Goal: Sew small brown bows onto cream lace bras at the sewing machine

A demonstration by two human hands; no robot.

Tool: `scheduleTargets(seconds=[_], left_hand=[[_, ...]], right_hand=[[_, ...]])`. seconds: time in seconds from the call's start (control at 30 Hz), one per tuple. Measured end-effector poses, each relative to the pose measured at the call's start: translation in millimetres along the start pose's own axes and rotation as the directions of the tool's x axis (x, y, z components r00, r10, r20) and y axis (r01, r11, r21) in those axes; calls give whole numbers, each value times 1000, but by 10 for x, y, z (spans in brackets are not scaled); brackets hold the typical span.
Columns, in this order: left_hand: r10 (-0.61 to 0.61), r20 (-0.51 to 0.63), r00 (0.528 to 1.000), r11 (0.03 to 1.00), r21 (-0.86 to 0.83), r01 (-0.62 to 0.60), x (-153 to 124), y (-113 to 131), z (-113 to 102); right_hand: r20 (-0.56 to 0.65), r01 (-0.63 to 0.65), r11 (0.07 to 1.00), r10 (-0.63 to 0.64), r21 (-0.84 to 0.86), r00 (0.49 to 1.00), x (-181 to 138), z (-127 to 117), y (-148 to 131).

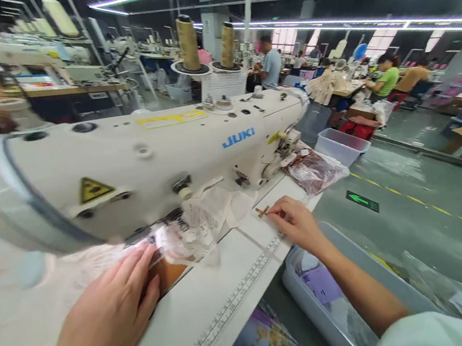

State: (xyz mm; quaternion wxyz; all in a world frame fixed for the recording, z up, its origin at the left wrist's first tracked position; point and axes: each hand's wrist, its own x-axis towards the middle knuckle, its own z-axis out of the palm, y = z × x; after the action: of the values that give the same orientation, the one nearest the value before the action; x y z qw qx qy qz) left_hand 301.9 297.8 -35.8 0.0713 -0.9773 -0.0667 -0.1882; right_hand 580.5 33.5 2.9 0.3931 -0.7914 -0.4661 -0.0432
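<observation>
My left hand (pixel 109 316) lies flat with fingers stretched out, pressing pale lace fabric (pixel 188 233) and a brown piece (pixel 168 273) down by the needle area of a white JUKI sewing machine (pixel 146 156). My right hand (pixel 296 224) reaches to the right part of the white table (pixel 215 307) and pinches a small brown bow-shaped trim (pixel 263 211) between fingertips. A thin pale strip (pixel 258 243) runs across the table between the hands.
A printed ruler (pixel 232 304) runs along the table's front edge. A grey bin (pixel 331 308) with papers stands below on the right. A plastic bag (pixel 314 171) lies at the table's far end. Thread cones (pixel 187 43) stand behind the machine. Other workers (pixel 385 81) sit at distant tables.
</observation>
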Motion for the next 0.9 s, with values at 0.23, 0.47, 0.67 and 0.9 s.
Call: scheduleTargets(seconds=[0.23, 0.47, 0.67, 0.9], left_hand=[[-62, 11, 998, 995, 85, 61, 25, 79, -202], [-86, 16, 996, 996, 12, 86, -28, 93, -209], [-84, -84, 993, 996, -1, 84, -23, 84, -194], [-62, -96, 993, 998, 14, 64, -1, 84, -212]], right_hand=[[293, 448, 814, -560, 369, 775, 193, 624, -1104], [531, 342, 930, -358, 133, 768, 631, 1457, -1177], [555, 163, 987, -142, 11, 820, 745, 1660, -1029], [529, 114, 988, -41, -107, 848, 854, 1859, -911]])
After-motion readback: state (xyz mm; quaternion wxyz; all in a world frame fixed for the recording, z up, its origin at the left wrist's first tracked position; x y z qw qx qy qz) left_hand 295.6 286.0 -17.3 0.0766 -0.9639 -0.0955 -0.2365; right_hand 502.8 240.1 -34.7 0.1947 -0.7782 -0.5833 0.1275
